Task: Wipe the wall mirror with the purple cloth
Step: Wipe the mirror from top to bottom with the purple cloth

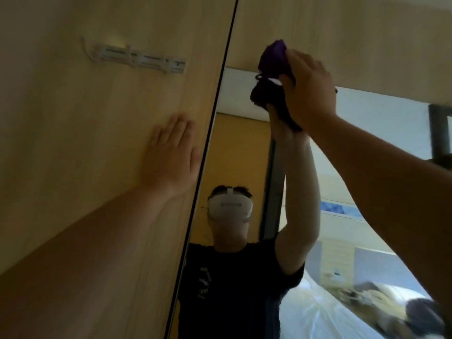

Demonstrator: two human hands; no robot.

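Our right hand presses the purple cloth against the wall mirror while our left hand lies flat on the wood panel.

Our right fingers (297, 61) are curled over the bunched purple cloth (272, 57), gripping it and pushing it onto the glass of the wall mirror (244, 143) high up, near its left edge; the right hand (310, 94) and forearm reach up from the lower right. Our left fingers (176, 128) are spread and straight, holding nothing, with the left hand (171, 155) palm-down on the wood panel (73, 118), just beside the mirror's dark left edge. A row of metal hooks (137, 58) is fixed to the panel above that hand. In the glass we see our reflection wearing a white headset (230, 207).
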